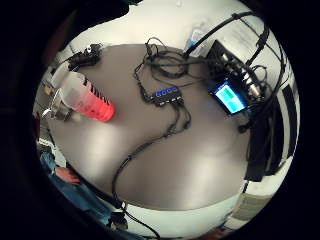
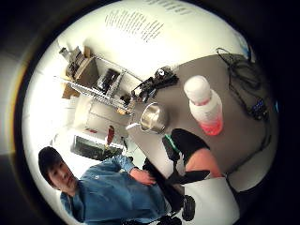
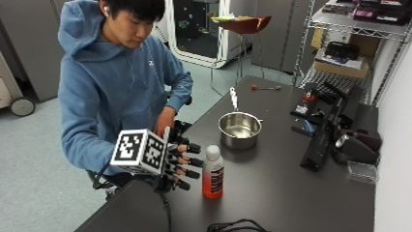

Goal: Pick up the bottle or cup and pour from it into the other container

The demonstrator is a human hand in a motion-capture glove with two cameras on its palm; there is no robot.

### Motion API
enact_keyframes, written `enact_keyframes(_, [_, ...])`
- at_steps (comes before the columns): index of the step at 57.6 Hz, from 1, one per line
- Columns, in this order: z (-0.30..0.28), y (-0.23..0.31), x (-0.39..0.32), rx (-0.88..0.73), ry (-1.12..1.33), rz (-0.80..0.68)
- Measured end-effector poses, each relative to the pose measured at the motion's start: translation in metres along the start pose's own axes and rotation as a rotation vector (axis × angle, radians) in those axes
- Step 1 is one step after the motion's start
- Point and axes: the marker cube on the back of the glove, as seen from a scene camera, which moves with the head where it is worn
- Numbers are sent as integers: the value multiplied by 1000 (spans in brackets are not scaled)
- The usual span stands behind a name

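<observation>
**Hand open beside the bottle, nothing gripped**

Hand (image 3: 177,166) is held open just beside the bottle (image 3: 213,172), fingers spread toward it, nothing grasped. Being tall and narrow, the bottle could be tipped by a glancing touch. Beyond the bottle stands the steel pot (image 3: 239,129), with bare counter (image 3: 277,193) between; farther off lie cables (image 1: 165,65).

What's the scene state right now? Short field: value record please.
bottle: bottle upright on the table, white cap on, red liquid inside
pot: metal pot upright beyond the bottle, apart from it
right hand: gloved right hand beside the bottle, fingers spread toward it, not gripping
contact: none visible
pour: not started
</observation>
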Motion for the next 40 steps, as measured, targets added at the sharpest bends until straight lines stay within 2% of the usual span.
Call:
enact_keyframes(16, [49, 0, 27, 30, -292, 53])
enact_keyframes(40, [104, -15, 18, 39, -627, 85])
